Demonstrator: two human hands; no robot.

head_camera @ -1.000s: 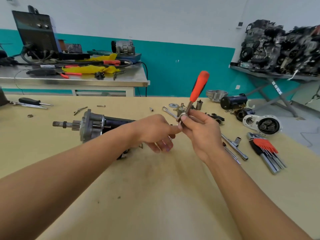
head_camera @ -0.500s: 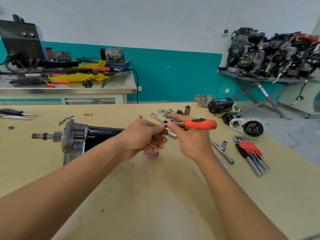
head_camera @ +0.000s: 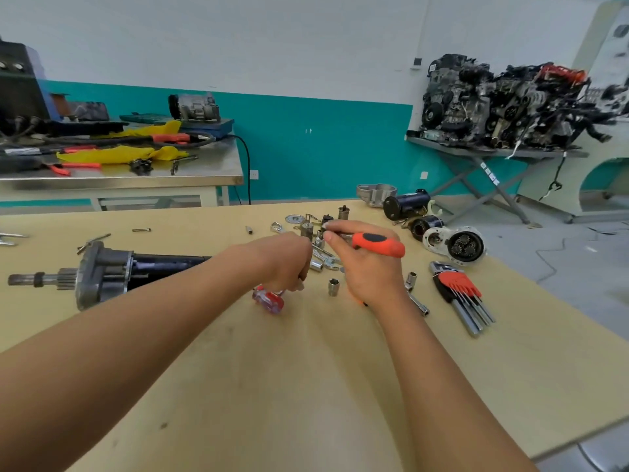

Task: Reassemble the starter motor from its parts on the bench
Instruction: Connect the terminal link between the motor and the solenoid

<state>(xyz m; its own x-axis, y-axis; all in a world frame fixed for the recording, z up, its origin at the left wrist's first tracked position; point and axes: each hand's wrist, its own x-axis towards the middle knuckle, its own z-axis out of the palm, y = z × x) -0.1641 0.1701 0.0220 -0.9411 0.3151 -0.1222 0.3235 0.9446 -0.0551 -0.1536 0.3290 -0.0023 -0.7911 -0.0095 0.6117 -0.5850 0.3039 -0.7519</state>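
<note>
1. Change: the left hand (head_camera: 282,260) has been taken off the ratchet (head_camera: 377,242) head, where both hands were joined half a sec ago. It has been lowered to the bench (head_camera: 306,386) at frame centre.
2. Left hand: fingers are curled downward just above a red-handled driver (head_camera: 269,300). Whether anything is pinched can't be told.
3. Right hand (head_camera: 367,270): it is wrapped round the ratchet's orange grip. The tool is held approx. level, right of centre, with its head pointing left over the small parts.
4. Meaning (judged): nothing is being tightened. A socket or another tool is prob. being sought or set down, so the ratchet isn't yet ready for use. With so many parts loose, reassembly is judged far from done.
5. Motor (head_camera: 112,274): it lies centre-left with its shaft toward the left edge. Its rear is hidden behind the left forearm, and it is gripped by neither hand.
6. Counts:
   - motor 1, ratchet 1, driver 1
   - hex key set (head_camera: 456,291) 1, right of centre
   - sockets (head_camera: 333,287) 3 seen clearly, loose around the right hand
   - gear housing (head_camera: 456,245) 1
   - black cylinders (head_camera: 405,204) 2, upper right of bench
   - washer (head_camera: 294,218) 1
   - extension bar (head_camera: 419,305) 1
   - other bits are too small to be counted
</note>
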